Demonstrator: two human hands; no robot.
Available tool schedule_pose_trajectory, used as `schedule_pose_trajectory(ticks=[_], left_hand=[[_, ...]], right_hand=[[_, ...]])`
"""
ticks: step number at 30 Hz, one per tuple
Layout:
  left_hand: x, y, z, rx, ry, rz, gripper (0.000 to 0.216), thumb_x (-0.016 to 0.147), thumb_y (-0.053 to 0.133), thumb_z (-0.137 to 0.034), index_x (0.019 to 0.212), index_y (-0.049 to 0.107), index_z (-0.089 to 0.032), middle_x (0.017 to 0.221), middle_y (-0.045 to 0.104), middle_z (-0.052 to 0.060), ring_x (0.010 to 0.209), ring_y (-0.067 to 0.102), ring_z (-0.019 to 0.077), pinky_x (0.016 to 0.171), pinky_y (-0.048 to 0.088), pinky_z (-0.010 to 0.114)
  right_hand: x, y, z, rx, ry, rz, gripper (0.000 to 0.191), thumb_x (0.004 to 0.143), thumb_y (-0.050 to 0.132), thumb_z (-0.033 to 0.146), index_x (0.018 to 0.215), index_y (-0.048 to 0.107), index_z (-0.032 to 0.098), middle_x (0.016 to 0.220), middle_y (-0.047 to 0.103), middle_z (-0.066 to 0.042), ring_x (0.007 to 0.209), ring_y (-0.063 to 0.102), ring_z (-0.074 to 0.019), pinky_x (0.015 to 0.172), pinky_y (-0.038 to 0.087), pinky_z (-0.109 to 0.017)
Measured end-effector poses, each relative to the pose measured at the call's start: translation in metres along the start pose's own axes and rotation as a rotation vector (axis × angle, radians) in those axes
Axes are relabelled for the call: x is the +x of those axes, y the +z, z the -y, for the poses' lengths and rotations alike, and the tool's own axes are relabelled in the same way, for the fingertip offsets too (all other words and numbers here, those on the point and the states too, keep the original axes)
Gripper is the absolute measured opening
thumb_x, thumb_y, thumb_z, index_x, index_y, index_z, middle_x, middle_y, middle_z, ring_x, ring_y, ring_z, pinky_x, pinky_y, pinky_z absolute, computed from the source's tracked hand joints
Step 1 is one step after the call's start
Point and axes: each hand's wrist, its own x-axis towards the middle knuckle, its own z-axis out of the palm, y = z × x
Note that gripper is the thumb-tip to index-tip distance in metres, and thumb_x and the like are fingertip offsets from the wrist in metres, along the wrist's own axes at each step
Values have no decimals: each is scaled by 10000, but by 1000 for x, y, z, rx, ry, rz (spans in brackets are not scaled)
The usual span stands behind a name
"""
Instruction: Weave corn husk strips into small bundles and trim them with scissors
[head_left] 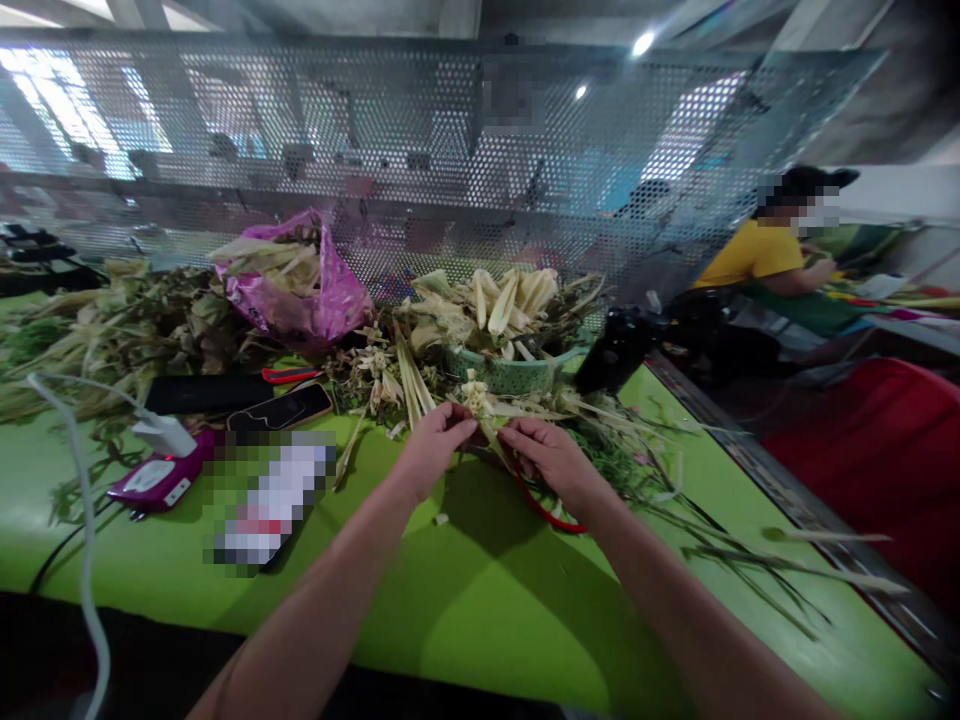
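Observation:
My left hand [441,442] is closed, thumb and fingers pinching the lower left of a knotted piece of pale dried leaf [477,393]. On its other side my right hand [551,458] is closed on a strip of the same piece, fingers bent inward. The hands are slightly apart, just above the front of the leaf heap. Under the right hand a red curved loop [559,522] shows, partly hidden by the wrist; I cannot tell what it belongs to. Right behind the hands stands a green basket [510,374] filled with pale husks [504,302].
A pink plastic bag [330,300] of dry leaves and a leaf heap [180,315] lie at left. Nearer are a dark phone [289,410], a purple power strip [169,480] and a white cable [88,560]. At right stand a black bottle [611,350] and a red chair [877,440]. A co-worker [765,250] sits beyond.

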Motion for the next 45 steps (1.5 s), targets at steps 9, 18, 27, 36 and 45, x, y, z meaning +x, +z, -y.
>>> schedule_pose_trajectory(ticks=[9,18,27,36,45], left_hand=[[-2,1,0,-105,-39,-7,240,678,703,-254,753,495,-159,668,566,-13,622,543,92,682,428,259],[0,2,-4,-37,-14,-89,155,621,666,-163,707,538,-159,674,534,-24,643,496,86,652,395,226],[4,0,8,230,1,65,104,650,618,-134,725,548,-149,634,534,-30,605,473,99,603,357,233],[-4,7,3,46,-132,147,162,671,677,-169,772,554,-145,704,566,-18,641,508,81,654,393,217],[3,1,12,412,196,196,74,662,586,-95,708,577,-153,690,588,-2,675,520,131,678,407,253]], right_hand=[[-1,2,-2,10,25,26,340,771,609,496,649,559,183,527,413,54,475,349,-95,485,259,-241],[-1,1,0,-31,10,-13,272,766,616,422,662,635,172,585,582,-1,518,444,-123,517,327,-257],[0,-6,-3,-404,-280,-348,348,743,648,485,938,687,199,1025,664,-82,1008,566,-272,902,404,-381],[-2,-1,-2,-86,-207,-232,269,767,623,426,877,632,180,846,662,-44,766,578,-185,723,448,-309],[-5,1,1,-132,-215,-265,267,783,594,442,741,586,178,691,571,-2,654,485,-145,610,380,-260]])
